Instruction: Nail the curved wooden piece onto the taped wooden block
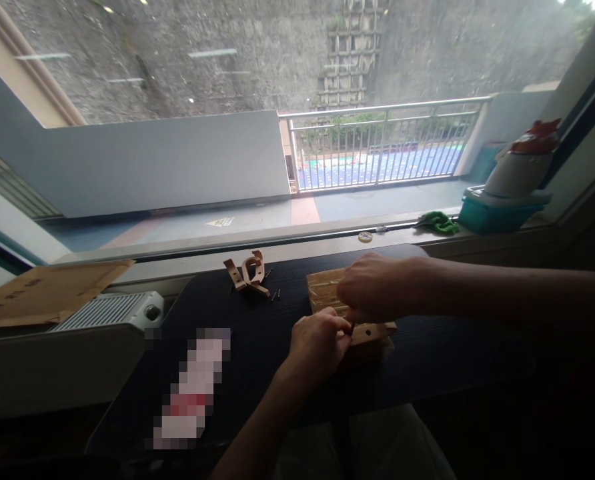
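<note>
A brown block or box wrapped in clear film [318, 288] lies on the dark table under both hands. Across its near side is a pale wooden piece [375, 333] with a dark hole in it. My left hand [320, 341] is closed at the left end of that piece, with thumb and fingertips pinched together around it. Just above, my right hand [372, 287] forms a fist turned downward. A thin dark tip shows between the two hands, but what the right fist grips is hidden.
Several curved wooden pieces [247, 273] and small screws [276, 295] lie at the table's far left. A blurred pinkish strip [197, 380] is nearer me. Behind are a radiator [112, 312], a brown envelope [52, 287], a green cloth [436, 223] and a teal box [500, 212].
</note>
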`<move>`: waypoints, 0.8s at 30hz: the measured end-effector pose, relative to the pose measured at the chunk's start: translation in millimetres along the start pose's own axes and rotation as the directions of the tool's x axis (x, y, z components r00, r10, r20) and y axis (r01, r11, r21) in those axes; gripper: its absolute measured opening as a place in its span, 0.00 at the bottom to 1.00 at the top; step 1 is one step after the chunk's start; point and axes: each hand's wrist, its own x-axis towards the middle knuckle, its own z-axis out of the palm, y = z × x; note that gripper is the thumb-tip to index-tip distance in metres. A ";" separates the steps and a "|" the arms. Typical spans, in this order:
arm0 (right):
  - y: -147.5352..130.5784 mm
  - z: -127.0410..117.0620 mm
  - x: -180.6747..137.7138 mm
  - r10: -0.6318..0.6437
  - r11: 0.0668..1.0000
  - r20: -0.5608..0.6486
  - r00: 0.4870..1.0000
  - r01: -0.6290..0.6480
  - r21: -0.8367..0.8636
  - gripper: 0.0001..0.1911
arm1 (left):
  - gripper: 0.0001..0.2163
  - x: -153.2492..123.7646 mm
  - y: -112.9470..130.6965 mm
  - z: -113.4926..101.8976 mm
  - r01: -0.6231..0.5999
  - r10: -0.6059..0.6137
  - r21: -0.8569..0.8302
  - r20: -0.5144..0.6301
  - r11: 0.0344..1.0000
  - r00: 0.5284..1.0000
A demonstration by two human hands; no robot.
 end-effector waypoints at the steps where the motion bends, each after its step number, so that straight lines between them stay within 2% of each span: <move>1: -1.5 -2.2 -0.3 -0.007 1.000 0.013 1.000 0.007 0.002 0.08 | 0.10 0.0 0.5 -0.6 0.005 -0.005 0.005 0.001 1.000 1.000; 7: -8.4 -6.4 4.5 -0.162 0.987 0.061 0.985 0.162 -0.001 0.10 | 0.10 -0.6 0.9 -0.9 0.036 -0.036 0.029 -0.011 0.999 0.999; 9: -7.3 -1.8 5.0 -0.120 0.993 0.046 0.992 0.118 0.029 0.09 | 0.10 -0.9 0.7 -0.2 0.024 -0.024 0.021 -0.019 0.999 1.000; 12: -5.8 4.5 3.9 0.023 0.993 -0.019 1.000 -0.021 0.113 0.08 | 0.09 -1.3 1.6 0.0 0.010 -0.010 0.022 -0.025 1.000 1.000; 14: -6.9 4.3 3.4 0.066 0.992 -0.037 0.997 -0.062 0.111 0.08 | 0.09 -1.5 2.6 -0.5 0.006 -0.004 0.045 -0.033 0.999 0.999; 20: -11.8 -8.2 9.3 -0.097 0.993 0.041 0.994 0.099 -0.065 0.12 | 0.08 -2.1 2.6 -0.9 0.015 -0.012 0.080 -0.032 0.997 0.999; 24: -2.7 -2.1 9.5 -0.021 1.000 0.025 0.999 0.022 -0.010 0.13 | 0.08 -2.3 0.3 2.0 -0.004 0.006 0.055 -0.030 0.998 1.000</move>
